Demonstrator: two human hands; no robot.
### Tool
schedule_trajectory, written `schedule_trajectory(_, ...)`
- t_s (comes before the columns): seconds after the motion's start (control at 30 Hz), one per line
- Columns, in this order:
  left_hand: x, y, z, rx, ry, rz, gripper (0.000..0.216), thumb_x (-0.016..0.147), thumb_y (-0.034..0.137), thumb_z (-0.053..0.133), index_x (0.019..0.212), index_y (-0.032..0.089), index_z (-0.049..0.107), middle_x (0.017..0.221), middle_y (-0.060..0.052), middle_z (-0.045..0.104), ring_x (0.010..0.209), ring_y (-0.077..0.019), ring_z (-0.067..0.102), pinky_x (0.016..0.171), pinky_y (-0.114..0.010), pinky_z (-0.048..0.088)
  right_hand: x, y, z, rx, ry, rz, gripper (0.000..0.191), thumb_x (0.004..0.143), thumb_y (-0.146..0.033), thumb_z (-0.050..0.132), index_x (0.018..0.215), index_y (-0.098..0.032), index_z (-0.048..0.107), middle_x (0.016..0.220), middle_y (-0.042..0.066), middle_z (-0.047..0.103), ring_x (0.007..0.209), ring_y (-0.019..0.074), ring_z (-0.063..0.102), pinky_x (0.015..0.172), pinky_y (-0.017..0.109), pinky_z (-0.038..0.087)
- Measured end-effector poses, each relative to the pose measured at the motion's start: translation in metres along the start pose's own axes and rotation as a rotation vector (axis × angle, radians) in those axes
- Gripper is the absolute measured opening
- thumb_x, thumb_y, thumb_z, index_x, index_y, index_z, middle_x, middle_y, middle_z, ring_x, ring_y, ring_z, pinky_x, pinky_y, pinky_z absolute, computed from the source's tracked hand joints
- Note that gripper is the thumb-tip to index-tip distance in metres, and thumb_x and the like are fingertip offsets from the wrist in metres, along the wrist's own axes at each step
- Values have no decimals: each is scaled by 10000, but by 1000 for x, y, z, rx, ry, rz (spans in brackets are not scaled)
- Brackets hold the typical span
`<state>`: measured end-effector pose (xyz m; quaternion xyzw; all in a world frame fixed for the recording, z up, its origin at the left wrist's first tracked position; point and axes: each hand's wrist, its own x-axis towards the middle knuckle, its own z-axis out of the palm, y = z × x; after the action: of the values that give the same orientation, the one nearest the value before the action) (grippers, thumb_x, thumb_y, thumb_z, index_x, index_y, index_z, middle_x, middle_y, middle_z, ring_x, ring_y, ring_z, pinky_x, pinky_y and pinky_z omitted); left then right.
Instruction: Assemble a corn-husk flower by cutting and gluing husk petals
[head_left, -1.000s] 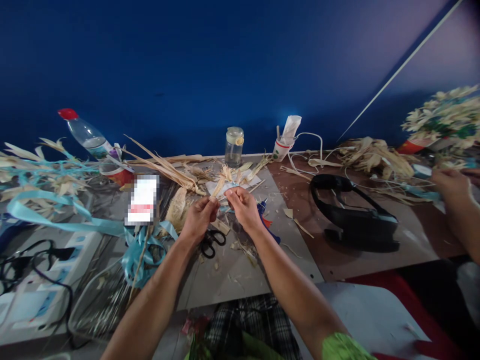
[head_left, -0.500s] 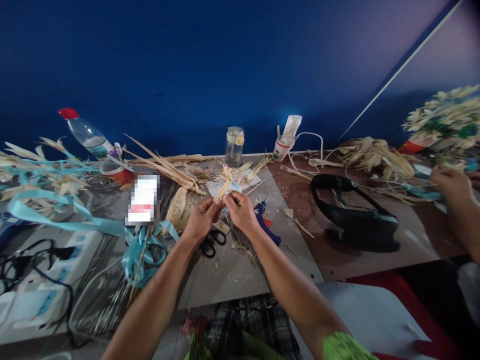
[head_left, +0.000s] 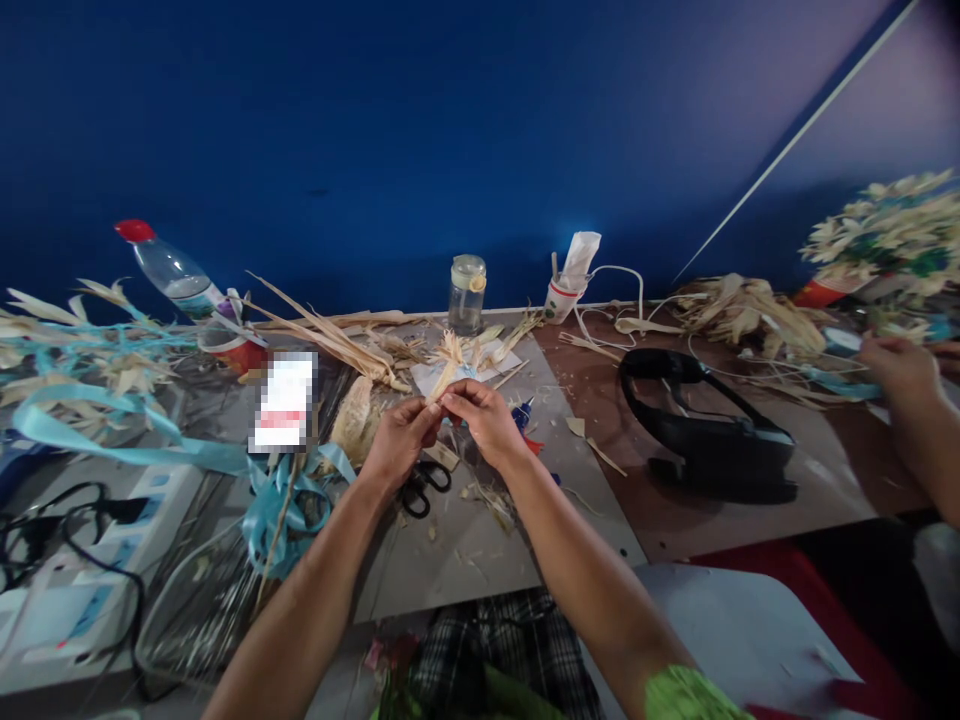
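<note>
Over the middle of the table, my left hand (head_left: pixel 406 433) and my right hand (head_left: pixel 478 412) meet with fingertips pinched together. Both grip a pale strip of dried corn husk (head_left: pixel 445 380), which points up and away from me between them. Behind it lie more husk pieces on white paper (head_left: pixel 504 362). Black-handled scissors (head_left: pixel 426 488) rest just below my left hand. A blue glue gun (head_left: pixel 523 413) is partly hidden behind my right hand and wrist. A clump of husk (head_left: pixel 352 425) sits left of my left hand.
A jar (head_left: pixel 468 295) and a cup (head_left: pixel 564 298) stand by the wall. To the right lies a black headset (head_left: pixel 712 430); beyond it is another person's hand (head_left: pixel 904 370). Leftward are blue ribbon (head_left: pixel 281 515), a tilted bottle (head_left: pixel 176 275) and a power strip (head_left: pixel 112 560).
My right hand has shifted slightly and now covers more of the glue gun. The husk between my fingers stands a little more upright. Both hands keep their pinch.
</note>
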<state>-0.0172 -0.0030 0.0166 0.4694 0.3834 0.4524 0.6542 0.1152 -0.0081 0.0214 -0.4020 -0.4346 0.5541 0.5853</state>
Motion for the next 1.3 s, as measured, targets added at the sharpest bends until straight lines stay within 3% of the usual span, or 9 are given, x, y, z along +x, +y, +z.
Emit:
schedule_trajectory(0.17,-2,4,2,-98,-36,-81,356,678,433,681,781,94,641,585,16,469,430,-20,346,418,-180,234,3,-3,-7,154,61,-45,199,668,-355,663,664,-189,553,663,-22,542,545,79,463,566,233,406)
schedule_trajectory(0.33,-6,6,-2,-230,-216,-182,261,732,361,650,776,105,631,588,24,479,371,7,290,400,-173,238,-2,-11,-9,169,-83,-55,242,630,-387,714,648,-190,574,957,43,616,715,127,569,696,304,479)
schedule_trajectory(0.43,-8,6,-5,-277,-296,-208,243,749,351,632,771,109,627,589,25,486,355,15,265,404,-174,263,-5,-13,-9,194,-177,-41,239,665,-405,689,676,-190,586,940,39,625,594,109,555,648,343,500)
schedule_trajectory(0.53,-8,4,-5,-258,-338,-229,287,737,389,636,788,107,625,602,17,498,353,15,256,400,-180,266,-6,-12,-8,149,-131,-52,232,658,-398,694,678,-188,598,837,19,624,539,95,528,577,307,488)
schedule_trajectory(0.7,-3,-5,1,-55,-159,-176,349,655,402,709,797,114,573,622,12,514,399,-7,345,395,-167,230,0,-5,-5,-46,70,-127,200,643,-372,692,656,-182,630,677,2,599,617,114,536,601,255,451)
schedule_trajectory(0.83,0,-11,3,-25,-29,-89,407,610,338,744,903,165,522,700,29,555,412,-23,409,403,-174,290,4,-1,-6,-98,138,-164,182,654,-352,680,678,-175,643,664,0,603,619,115,535,631,253,443)
schedule_trajectory(1.07,1,-9,4,-19,37,-68,292,597,298,739,775,128,583,575,39,525,414,-34,422,416,-180,285,6,2,-9,-124,176,-143,210,667,-364,662,713,-161,640,697,17,617,617,114,528,629,254,446)
schedule_trajectory(1.2,0,-2,6,-148,31,-89,274,573,265,755,726,124,578,597,33,529,408,-7,370,411,-169,245,6,2,-11,-249,206,-274,176,710,-342,624,698,-167,626,842,40,585,665,110,515,613,237,431)
schedule_trajectory(1.3,0,1,4,-208,6,-100,258,591,255,753,741,128,586,612,29,531,411,-1,350,411,-167,242,2,-2,-10,-377,164,-344,135,735,-304,604,714,-173,631,824,41,561,725,129,527,647,244,431)
